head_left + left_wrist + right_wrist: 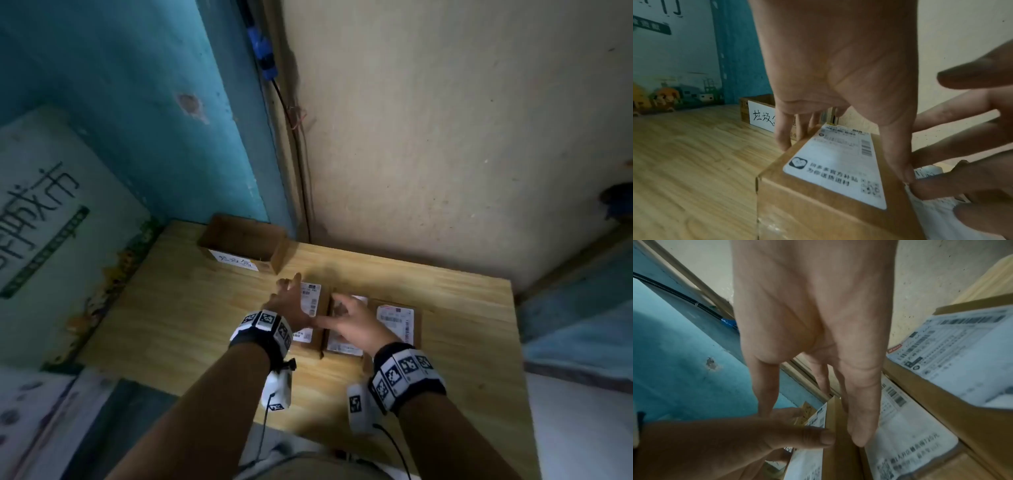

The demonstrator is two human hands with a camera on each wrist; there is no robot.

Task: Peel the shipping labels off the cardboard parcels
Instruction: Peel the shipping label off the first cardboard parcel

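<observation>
Three brown cardboard parcels lie side by side on the wooden table [164,308], each with a white shipping label on top. My left hand [294,301] spans the left parcel [818,211]. Its fingers [783,139] reach down the parcel's left edge, and its thumb touches the right edge beside the label [838,165]. My right hand [344,317] hovers with spread, straight fingers over the middle parcel's label [910,434]. The forefinger tip [859,436] sits near that label's left edge. The right parcel [397,322] lies untouched, its label flat.
An open cardboard box [239,240] with a handwritten white tag stands at the table's back left corner. A blue wall with a poster [44,205] closes the left side, and a beige wall [445,137] stands behind the table. Bare wood lies left of the parcels.
</observation>
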